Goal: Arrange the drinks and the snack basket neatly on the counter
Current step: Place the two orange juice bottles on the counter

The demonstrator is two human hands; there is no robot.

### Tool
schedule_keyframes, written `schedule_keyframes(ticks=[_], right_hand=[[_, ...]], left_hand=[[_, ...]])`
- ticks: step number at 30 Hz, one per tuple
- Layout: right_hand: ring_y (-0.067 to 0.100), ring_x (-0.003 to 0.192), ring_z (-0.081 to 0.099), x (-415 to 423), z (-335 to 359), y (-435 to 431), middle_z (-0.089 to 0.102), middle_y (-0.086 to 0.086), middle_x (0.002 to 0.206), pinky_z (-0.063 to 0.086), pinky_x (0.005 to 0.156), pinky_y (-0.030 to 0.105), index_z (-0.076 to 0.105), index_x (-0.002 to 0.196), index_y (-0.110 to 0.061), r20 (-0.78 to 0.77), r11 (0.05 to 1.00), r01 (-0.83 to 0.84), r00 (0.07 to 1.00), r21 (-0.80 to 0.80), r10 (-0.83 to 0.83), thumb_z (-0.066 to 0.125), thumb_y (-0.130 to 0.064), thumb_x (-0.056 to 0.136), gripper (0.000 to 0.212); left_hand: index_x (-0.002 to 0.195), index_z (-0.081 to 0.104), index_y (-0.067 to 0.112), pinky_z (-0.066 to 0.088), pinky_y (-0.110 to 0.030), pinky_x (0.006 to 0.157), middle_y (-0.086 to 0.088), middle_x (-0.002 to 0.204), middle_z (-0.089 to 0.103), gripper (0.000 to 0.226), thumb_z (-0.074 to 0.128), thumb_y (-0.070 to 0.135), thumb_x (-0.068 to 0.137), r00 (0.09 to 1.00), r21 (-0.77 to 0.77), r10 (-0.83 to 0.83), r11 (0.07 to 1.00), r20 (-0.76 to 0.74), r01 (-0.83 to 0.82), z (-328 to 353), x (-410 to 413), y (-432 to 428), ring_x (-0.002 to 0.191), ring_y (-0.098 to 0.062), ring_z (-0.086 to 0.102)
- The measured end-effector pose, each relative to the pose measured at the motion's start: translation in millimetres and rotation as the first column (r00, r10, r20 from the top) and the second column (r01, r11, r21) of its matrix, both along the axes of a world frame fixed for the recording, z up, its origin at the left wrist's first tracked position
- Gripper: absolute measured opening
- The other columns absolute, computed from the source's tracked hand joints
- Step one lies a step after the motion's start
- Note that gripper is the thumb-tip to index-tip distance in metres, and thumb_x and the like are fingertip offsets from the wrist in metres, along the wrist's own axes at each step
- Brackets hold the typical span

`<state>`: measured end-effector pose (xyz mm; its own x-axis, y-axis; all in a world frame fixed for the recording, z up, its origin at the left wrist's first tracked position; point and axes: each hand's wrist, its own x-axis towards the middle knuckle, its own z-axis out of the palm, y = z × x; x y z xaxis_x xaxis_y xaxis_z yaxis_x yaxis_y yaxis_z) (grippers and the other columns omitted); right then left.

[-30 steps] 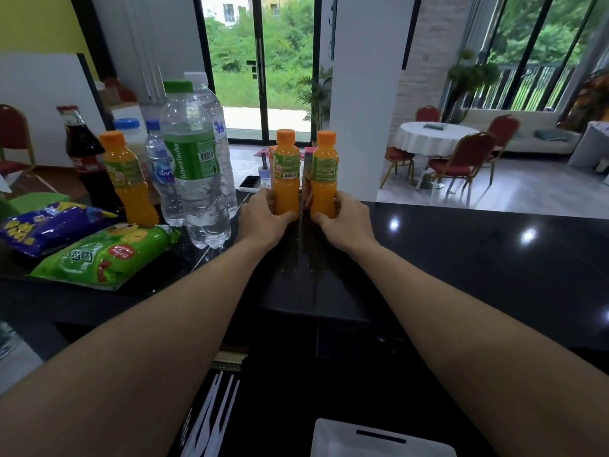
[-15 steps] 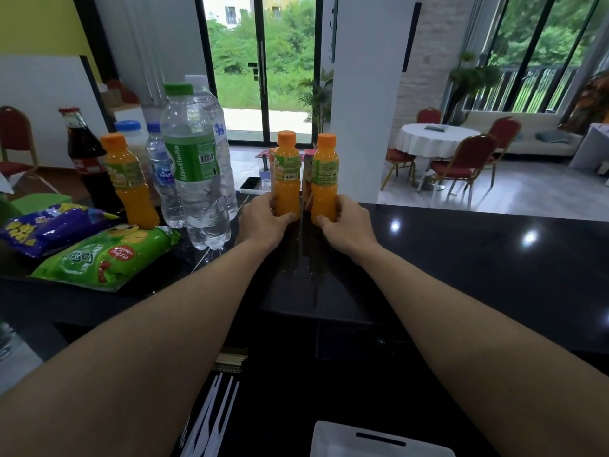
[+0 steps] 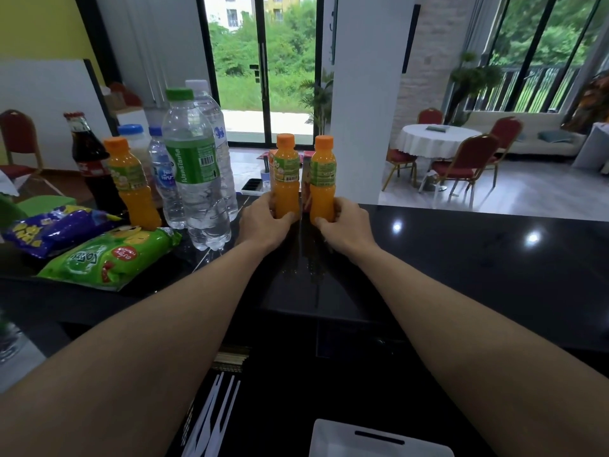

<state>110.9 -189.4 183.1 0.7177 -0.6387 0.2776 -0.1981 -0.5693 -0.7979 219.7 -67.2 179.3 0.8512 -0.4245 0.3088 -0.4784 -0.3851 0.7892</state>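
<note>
Head view shows me my left hand (image 3: 263,222) curled round the base of the left juice bottle (image 3: 287,173) and my right hand (image 3: 342,222) curled round the right juice bottle (image 3: 323,176). Both bottles stand upright just beside each other at the far edge of the black counter (image 3: 461,258). Further left stand a green-capped water bottle (image 3: 194,169), a third juice bottle (image 3: 131,183) and a cola bottle (image 3: 87,159), with a green snack bag (image 3: 105,258) and a purple snack bag (image 3: 49,229) lying before them.

Premises appear to be a function venue or restaurant; black service counter (image 3: 494,258); clothed round table (image 3: 436,140) with red banquet chairs (image 3: 468,159); bottled drinks (image 3: 194,173) displayed.
</note>
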Motion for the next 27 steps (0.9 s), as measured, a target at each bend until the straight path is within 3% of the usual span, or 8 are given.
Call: schedule_keyframes(ticks=[6,10,13,18,22,27], right_hand=[[0.022,0.115,0.061,-7.2,1.0,1.7,0.062,0.000,0.119,0.053,0.098,0.040,0.055,0.131,-0.018,0.041,1.000,0.018,0.999,0.007,-0.018,0.076,-0.025,0.090,0.047],[0.018,0.115,0.057,-11.6,5.8,6.5,0.060,0.004,0.129,0.046,0.086,0.028,0.051,0.139,-0.012,0.068,0.999,0.042,0.997,0.010,-0.043,0.076,-0.032,0.090,0.058],[0.021,0.122,0.055,-20.3,11.6,9.4,0.058,0.005,0.135,0.040,0.087,0.027,0.049,0.141,-0.014,0.022,0.999,0.008,1.000,-0.039,-0.007,0.073,-0.039,0.091,0.061],[0.029,0.141,0.042,-53.2,19.6,16.8,0.044,0.007,0.155,0.038,0.108,0.043,0.035,0.154,-0.018,-0.137,0.985,-0.042,0.990,-0.170,0.019,0.060,-0.056,0.095,0.074],[0.031,0.149,0.030,-85.7,24.3,31.8,0.036,0.007,0.161,0.028,0.118,0.056,0.031,0.156,-0.018,-0.230,0.960,-0.065,0.973,-0.271,0.001,0.048,-0.062,0.098,0.076],[0.029,0.155,0.015,-121.0,26.2,49.4,0.023,0.003,0.167,0.018,0.123,0.056,0.025,0.160,-0.021,-0.272,0.940,-0.067,0.962,-0.335,-0.029,0.040,-0.065,0.099,0.076]], left_hand=[[0.137,0.047,0.019,0.046,-0.034,0.099,-0.002,0.135,0.060,0.062,0.074,0.025,0.081,0.999,0.133,-0.050,0.990,0.003,0.049,3.4,-3.7,7.5,0.121,-0.023,0.057],[0.134,0.051,0.019,0.044,-0.032,0.093,-0.006,0.134,0.059,0.052,0.069,0.028,0.087,0.996,0.264,-0.090,0.961,0.001,0.087,12.0,-6.8,16.9,0.120,-0.025,0.056],[0.135,0.053,0.018,0.043,-0.032,0.092,-0.007,0.132,0.059,0.048,0.065,0.032,0.091,0.990,0.303,-0.122,0.948,0.072,0.095,17.6,-16.5,26.8,0.120,-0.026,0.055],[0.144,0.046,0.019,0.044,-0.043,0.104,-0.006,0.141,0.054,0.055,0.051,0.046,0.097,0.960,0.410,-0.205,0.905,0.190,0.112,24.3,-36.7,45.9,0.127,-0.026,0.052],[0.147,0.043,0.024,0.043,-0.047,0.105,-0.005,0.147,0.050,0.059,0.040,0.056,0.098,0.931,0.480,-0.200,0.877,0.306,0.030,27.9,-55.7,66.7,0.132,-0.026,0.047],[0.151,0.039,0.022,0.037,-0.049,0.111,-0.004,0.152,0.044,0.062,0.037,0.057,0.099,0.907,0.455,-0.218,0.890,0.361,0.033,31.5,-82.4,91.3,0.140,-0.025,0.039]])
